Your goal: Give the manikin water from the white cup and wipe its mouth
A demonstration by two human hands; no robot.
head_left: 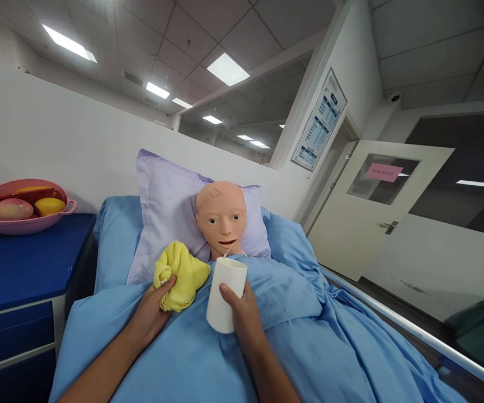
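Note:
A training manikin lies in a bed, its head on a lavender pillow and a blue quilt drawn up to its neck. My right hand is wrapped round a white cup, held a little tilted over the quilt below the chin. From the cup's rim a thin straw reaches up toward the manikin's mouth; whether it touches the lips I cannot tell. My left hand grips a bunched yellow cloth, left of the cup and just below the pillow.
On the left, a blue-topped bedside cabinet carries a pink basket of fruit. A metal bed rail runs along the right side. Beyond it stands an open door with a pink sign. A white wall rises behind the bed.

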